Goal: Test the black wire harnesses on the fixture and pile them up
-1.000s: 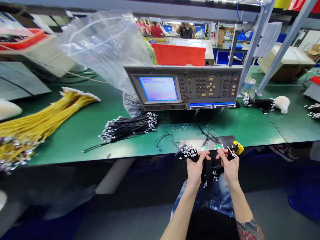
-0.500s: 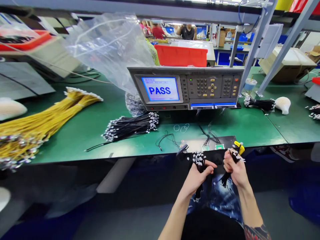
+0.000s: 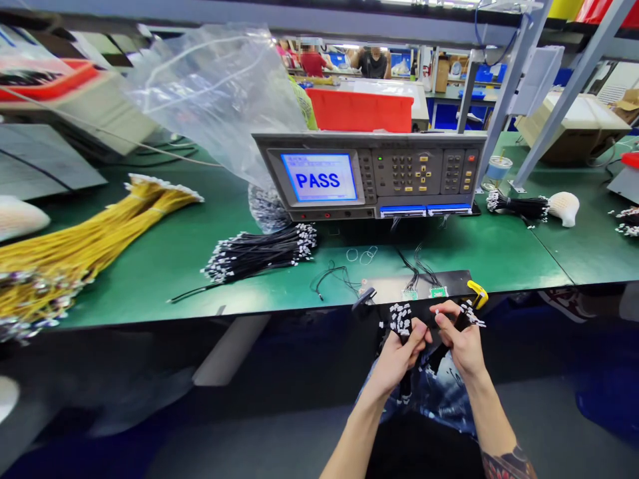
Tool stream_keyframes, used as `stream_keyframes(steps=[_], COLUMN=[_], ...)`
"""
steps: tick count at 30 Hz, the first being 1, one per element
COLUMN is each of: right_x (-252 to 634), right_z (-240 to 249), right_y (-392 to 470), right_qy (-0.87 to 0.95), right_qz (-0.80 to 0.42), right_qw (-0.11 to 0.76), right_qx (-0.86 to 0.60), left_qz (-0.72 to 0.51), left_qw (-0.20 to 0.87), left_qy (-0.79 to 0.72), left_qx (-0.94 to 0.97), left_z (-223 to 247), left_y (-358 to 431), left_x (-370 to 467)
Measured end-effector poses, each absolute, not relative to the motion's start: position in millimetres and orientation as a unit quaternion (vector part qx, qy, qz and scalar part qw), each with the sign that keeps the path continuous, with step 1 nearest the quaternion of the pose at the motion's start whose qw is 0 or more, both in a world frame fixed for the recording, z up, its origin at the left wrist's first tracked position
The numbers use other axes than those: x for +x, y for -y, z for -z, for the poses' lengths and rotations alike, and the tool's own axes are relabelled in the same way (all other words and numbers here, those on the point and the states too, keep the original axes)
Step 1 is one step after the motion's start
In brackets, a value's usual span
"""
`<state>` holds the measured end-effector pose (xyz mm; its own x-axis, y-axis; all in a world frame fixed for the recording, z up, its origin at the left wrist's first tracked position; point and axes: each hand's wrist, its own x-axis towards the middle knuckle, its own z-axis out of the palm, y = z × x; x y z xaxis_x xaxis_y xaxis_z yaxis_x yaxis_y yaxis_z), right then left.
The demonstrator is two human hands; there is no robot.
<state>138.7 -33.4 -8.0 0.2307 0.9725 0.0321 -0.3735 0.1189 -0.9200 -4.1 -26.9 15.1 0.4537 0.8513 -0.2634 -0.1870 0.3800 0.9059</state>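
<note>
In front of the table edge, my left hand [image 3: 399, 356] is closed around a bundle of black cables [image 3: 400, 319] with white connectors sticking up. Its thumb and fingertips pinch together on the bundle's right side. My right hand [image 3: 464, 346] grips a second black cable bundle [image 3: 470, 314], whose white ends fan out above the fist. Between its thumb and index finger shows a small white connector [image 3: 437, 313]. The fingertips of both hands are close but apart. Just beyond them, two small green circuit boards [image 3: 438, 292] with black wires sit at the edge, beside a yellow clip-like piece [image 3: 478, 294].
A grey tester [image 3: 369, 176] reads PASS. On the green table [image 3: 164, 266] lie a black cable pile [image 3: 259, 251], yellow cable bundles [image 3: 84, 233], loose rubber bands [image 3: 368, 255] and another black bundle [image 3: 519, 206]. A clear plastic bag [image 3: 219, 93] hangs left. Two people sit in the background.
My right hand has moved left, closer to my left hand, and its thumb and index finger now pinch a white connector. My left thumb and fingers have drawn together.
</note>
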Motion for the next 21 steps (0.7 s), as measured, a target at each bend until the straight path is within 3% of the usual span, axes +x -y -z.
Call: stream_keyframes(steps=[5,11,17,21], right_x=[129.5,139.4,140.1,137.1], right_z=[9.6,5.6,24.7,32.5], right_y=[34.9,23.4,14.0,13.1], right_qy=[0.290,0.201,0.256,0.305], right_qz=[-0.509,-0.538,-0.494,-0.449], right_qw=[0.675,0.712,0.692,0.674], right_qx=[-0.449,-0.405,-0.460,-0.501], left_qz=[-0.387,-0.323,-0.475,-0.501], left_qw=[0.677,0.673,0.647,0.680], left_qy=[-0.412,-0.442,-0.472,-0.435], left_qx=[0.471,0.497,0.364,0.312], left_z=[-10.1,-2.9,-2.4,-2.5], left_y=[26.7,19.3,14.8,16.1], left_x=[0.9,-18.9,-30.7,-35.2])
